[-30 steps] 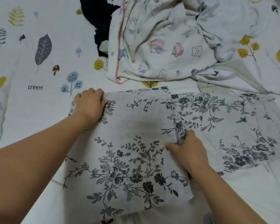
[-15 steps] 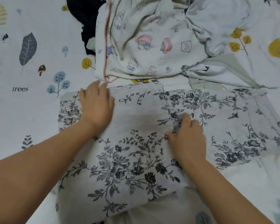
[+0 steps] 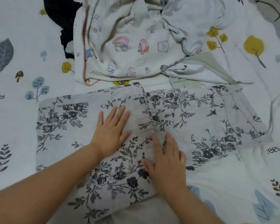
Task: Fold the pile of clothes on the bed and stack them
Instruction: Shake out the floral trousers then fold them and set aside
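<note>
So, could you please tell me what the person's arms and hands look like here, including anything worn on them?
Both forearms come in bare from the bottom edge, with no sleeve in view. The left hand and the right hand are bare too: no glove, ring, watch or bracelet shows. The nails look short and unpainted, though the picture is soft.

Cloth surfaces throughout, all matt.

Floral garment [image 3: 192, 113]: thin woven cloth, pale grey, printed with dark flowers; matt, with a fine visible weave, lying mostly smooth. Cartoon-print garment [image 3: 128, 46]: soft white cloth, slightly fluffy in look, edged with pink trim, creased. Dark garment [image 3: 61, 15]: navy-black cloth, matt, crumpled. Pale garment [image 3: 192, 21]: plain light cloth, smooth-faced, heavily wrinkled. Bed sheet [image 3: 14, 126]: white printed cloth with leaf motifs, matt, lightly rumpled.
</note>
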Available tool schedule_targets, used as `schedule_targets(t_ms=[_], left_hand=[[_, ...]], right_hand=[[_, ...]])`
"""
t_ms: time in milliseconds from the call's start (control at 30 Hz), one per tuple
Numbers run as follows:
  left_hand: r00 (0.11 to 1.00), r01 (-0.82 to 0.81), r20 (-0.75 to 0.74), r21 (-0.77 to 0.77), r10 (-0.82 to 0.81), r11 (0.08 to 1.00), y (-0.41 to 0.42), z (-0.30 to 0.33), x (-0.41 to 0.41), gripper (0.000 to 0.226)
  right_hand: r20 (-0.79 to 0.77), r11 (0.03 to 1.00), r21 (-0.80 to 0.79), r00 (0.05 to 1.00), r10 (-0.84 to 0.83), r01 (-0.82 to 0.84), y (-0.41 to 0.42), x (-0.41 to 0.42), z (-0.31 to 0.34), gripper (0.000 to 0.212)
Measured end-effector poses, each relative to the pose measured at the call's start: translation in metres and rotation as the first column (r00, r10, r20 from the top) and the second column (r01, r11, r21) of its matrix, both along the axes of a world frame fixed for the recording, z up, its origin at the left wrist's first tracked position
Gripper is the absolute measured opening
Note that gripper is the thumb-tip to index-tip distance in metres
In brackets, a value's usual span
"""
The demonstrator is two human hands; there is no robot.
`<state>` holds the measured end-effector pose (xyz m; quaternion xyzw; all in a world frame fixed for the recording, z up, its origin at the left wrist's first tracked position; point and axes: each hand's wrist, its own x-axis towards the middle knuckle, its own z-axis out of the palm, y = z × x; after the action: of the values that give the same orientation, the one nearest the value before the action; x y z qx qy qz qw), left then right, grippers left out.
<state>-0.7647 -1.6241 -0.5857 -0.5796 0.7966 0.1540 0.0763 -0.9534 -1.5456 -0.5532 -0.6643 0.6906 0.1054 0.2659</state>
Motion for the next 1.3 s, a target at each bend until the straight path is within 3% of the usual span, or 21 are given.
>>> schedule_targets(t_ms=[167,267,367,433,500,567,633,700,800,900,967,1100,1167,1233,1267,1300], left_hand=[[0.994,-0.07,-0.084,-0.024,0.068,0.997,-0.008,0.022,-0.004,0.062],[0.99,-0.011,-0.143,-0.066,0.002,0.998,-0.013,0.033,-0.031,0.058],[0.988,0.026,-0.151,-0.06,-0.035,0.998,-0.018,0.035,-0.066,0.056],[0.995,0.021,-0.103,-0.006,-0.021,1.0,-0.019,0.03,-0.085,0.057],[0.999,0.0,-0.042,0.053,0.002,0.999,-0.018,0.022,-0.097,0.059],[1.0,-0.009,-0.003,0.078,0.009,0.997,-0.016,0.015,-0.101,0.06],[1.0,-0.012,0.006,0.087,0.011,0.996,-0.016,0.011,-0.101,0.06],[1.0,-0.01,-0.004,0.104,0.01,0.995,-0.017,0.01,-0.1,0.061],[0.999,0.004,-0.033,0.138,0.001,0.99,-0.02,0.014,-0.097,0.06],[0.984,-0.024,-0.167,0.189,0.056,0.982,-0.028,0.028,-0.093,0.056],[0.913,-0.11,-0.357,0.249,0.197,0.962,-0.034,0.045,-0.087,0.046],[0.631,-0.277,-0.563,0.479,0.534,0.833,-0.045,0.086,-0.062,0.044],[0.326,-0.249,-0.61,0.682,0.722,0.688,-0.051,0.105,-0.04,0.053],[0.024,-0.105,-0.571,0.815,0.82,0.57,-0.057,0.121,-0.012,0.067],[-0.051,-0.085,-0.538,0.842,0.841,0.533,-0.059,0.127,0.004,0.074],[-0.064,-0.109,-0.521,0.851,0.851,0.513,-0.059,0.131,0.018,0.081]], right_hand=[[0.274,0.914,-0.221,0.921,-0.278,0.341,-0.016,-0.036,0.023,0.055],[0.279,0.706,-0.374,0.798,-0.534,0.602,-0.028,-0.087,0.03,0.053],[0.235,0.47,-0.376,0.573,-0.785,0.798,-0.043,-0.15,0.034,0.062],[0.273,0.342,-0.266,0.41,-0.87,0.901,-0.051,-0.185,0.032,0.071],[0.424,0.217,-0.057,0.22,-0.879,0.975,-0.056,-0.206,0.028,0.072],[0.579,0.052,0.266,-0.116,-0.807,0.962,-0.061,-0.215,0.026,0.053],[0.531,-0.046,0.587,-0.428,-0.731,0.808,-0.063,-0.218,0.024,0.022],[0.486,-0.049,0.69,-0.512,-0.709,0.723,-0.063,-0.213,0.032,0.007],[0.652,0.052,0.584,-0.43,-0.624,0.81,-0.064,-0.203,0.052,0.012],[0.865,0.266,0.28,-0.122,-0.486,0.922,-0.064,-0.171,0.092,0.021],[0.914,0.434,0.074,0.113,-0.389,0.898,-0.059,-0.14,0.12,0.023],[0.864,0.648,-0.289,0.483,-0.14,0.705,-0.041,-0.063,0.157,0.019],[0.751,0.736,-0.443,0.661,-0.006,0.511,-0.031,-0.025,0.156,0.017],[0.6,0.771,-0.571,0.784,0.157,0.283,-0.024,0.012,0.146,0.01],[0.509,0.763,-0.625,0.827,0.238,0.166,-0.021,0.028,0.139,0.009],[0.429,0.758,-0.65,0.852,0.299,0.062,-0.018,0.045,0.132,0.009]])
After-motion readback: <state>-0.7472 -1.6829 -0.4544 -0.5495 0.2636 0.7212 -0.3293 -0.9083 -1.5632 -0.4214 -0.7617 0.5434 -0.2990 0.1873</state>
